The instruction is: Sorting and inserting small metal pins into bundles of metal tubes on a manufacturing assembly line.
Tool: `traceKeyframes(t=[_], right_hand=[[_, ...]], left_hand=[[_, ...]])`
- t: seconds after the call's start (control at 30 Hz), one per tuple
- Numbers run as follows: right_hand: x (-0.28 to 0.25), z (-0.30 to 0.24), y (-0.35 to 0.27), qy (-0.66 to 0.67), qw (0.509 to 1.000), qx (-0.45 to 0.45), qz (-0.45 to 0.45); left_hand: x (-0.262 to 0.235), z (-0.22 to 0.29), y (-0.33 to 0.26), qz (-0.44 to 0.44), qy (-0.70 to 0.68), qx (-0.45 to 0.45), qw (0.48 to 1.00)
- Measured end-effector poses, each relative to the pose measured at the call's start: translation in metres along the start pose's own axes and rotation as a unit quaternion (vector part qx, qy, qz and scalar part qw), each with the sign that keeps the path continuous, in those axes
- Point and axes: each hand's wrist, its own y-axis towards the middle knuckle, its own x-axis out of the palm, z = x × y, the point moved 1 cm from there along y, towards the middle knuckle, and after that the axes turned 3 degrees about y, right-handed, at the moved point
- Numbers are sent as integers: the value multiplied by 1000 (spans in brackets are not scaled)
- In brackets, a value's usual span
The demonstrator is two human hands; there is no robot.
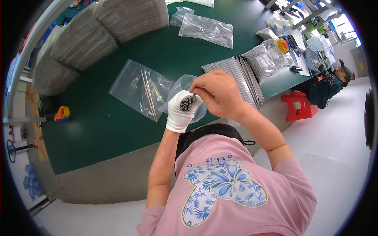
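My left hand (178,117), in a white glove, is wrapped round a bundle of thin metal tubes (186,104), whose round open ends face up. Bare, my right hand (220,93) is closed in a pinch at the bundle's edge. A short dark piece (194,96) shows below its fingertips, too small to name. Left of the hands a clear plastic bag (125,84) lies flat, with a few thin rods (148,94) on or in it; I cannot tell which. Just beyond my right hand rests a row of long thin metal tubes (246,80) with clear plastic about them.
Tall stacks of plastic-wrapped sheets (84,43) line the far left of the green table (98,137). Tape rolls (62,113) sit at its left end. Empty clear bags (208,31) lie at the back. Filled bags (262,63) and a red stool (298,107) with a seated person (328,88) are right.
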Motion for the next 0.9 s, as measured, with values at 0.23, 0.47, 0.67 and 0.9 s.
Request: traceKeyframes(t=[0.23, 0.47, 0.67, 0.9], right_hand=[[-19, -19, 23, 154, 971, 117, 139], [-8, -2, 1, -104, 975, 148, -133], [-12, -10, 17, -205, 975, 20, -84], [-163, -12, 32, -164, 938, 162, 260]], left_hand=[[-3, -8, -2, -22, 18, -17, 999], [-3, -8, 1, -9, 61, 30, 998], [-5, -24, -5, 19, 123, 30, 992], [-7, -26, -5, 17, 30, -60, 998]])
